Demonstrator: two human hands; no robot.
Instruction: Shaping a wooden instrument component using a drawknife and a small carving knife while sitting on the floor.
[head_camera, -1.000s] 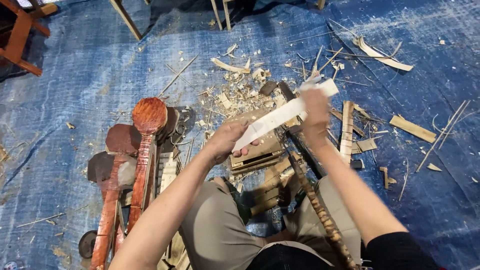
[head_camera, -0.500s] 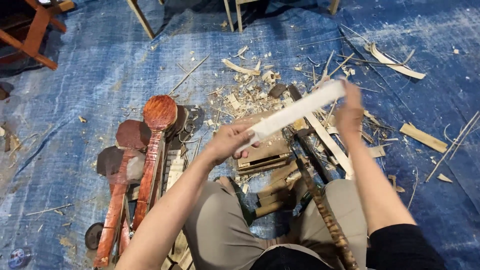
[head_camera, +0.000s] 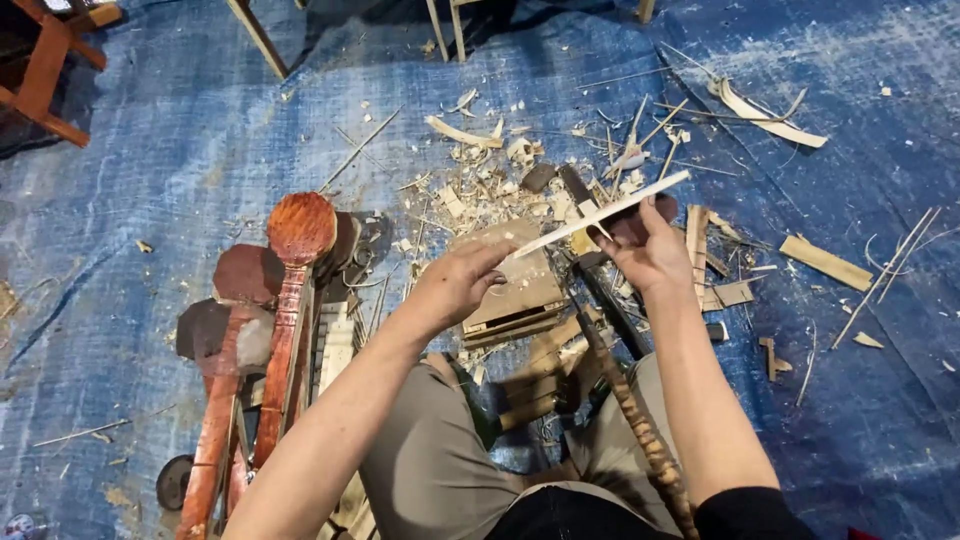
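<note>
I hold a long pale wooden slat (head_camera: 610, 210) between both hands above a wooden block (head_camera: 515, 290). My left hand (head_camera: 458, 283) grips its lower end and my right hand (head_camera: 648, 250) holds its middle from below. The slat shows its thin edge and points up to the right. A pile of pale wood chips and shavings (head_camera: 490, 185) lies on the blue tarp (head_camera: 150, 200) just beyond my hands. My bent knees in grey trousers are below.
Reddish carved wooden pieces with round heads (head_camera: 290, 290) lie to my left. A dark twisted rod (head_camera: 630, 420) rests across my right leg. Offcuts (head_camera: 825, 262) and sticks are scattered at the right. Wooden furniture legs (head_camera: 255, 35) and a red stool (head_camera: 50, 70) stand at the far edge.
The slat has turned from showing its broad face to showing its thin edge. My right hand has slid from the slat's upper end down towards its middle.
</note>
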